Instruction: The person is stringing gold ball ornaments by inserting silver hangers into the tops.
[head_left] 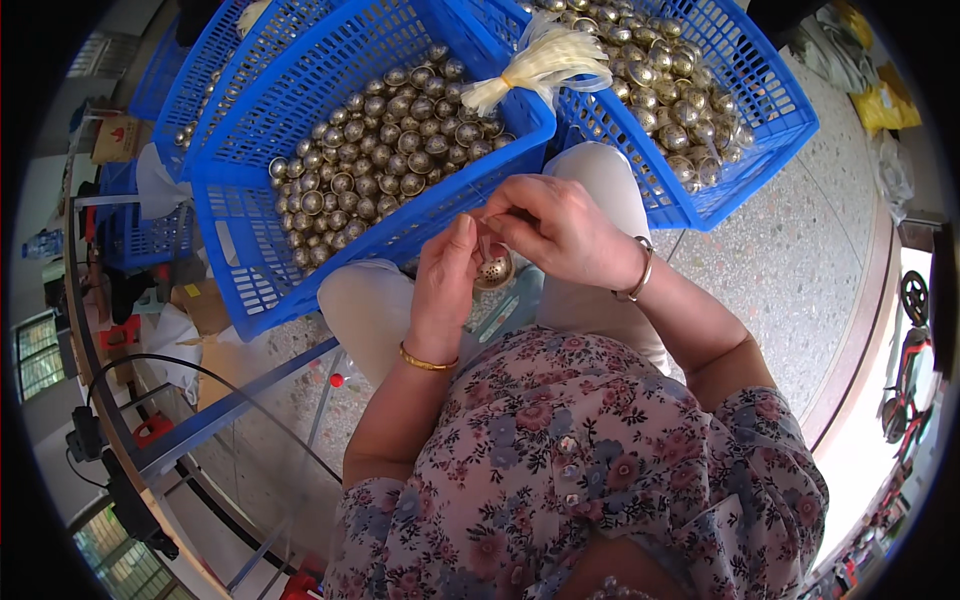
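Note:
In front of my lap, my left hand [445, 270] and my right hand [565, 228] meet with their fingertips pinched together. A perforated metal ball, like a tea infuser [494, 272], hangs just below the pinched fingers, beside my left palm. Something thin and pale shows between the fingers and the ball; the fingers hide most of it. Beyond my hands stands a blue plastic basket [250, 292] holding many similar metal balls [400, 135]. On its near right corner lies a bundle of pale strips [550, 62], tied with a yellow band.
A second blue basket [775, 150] with more metal balls [665, 85] stands to the right, beyond my knee. More blue baskets [185, 105] stack at the far left. A metal-framed table [215, 415] with black cables runs along my left. Yellow bags [885, 100] lie far right.

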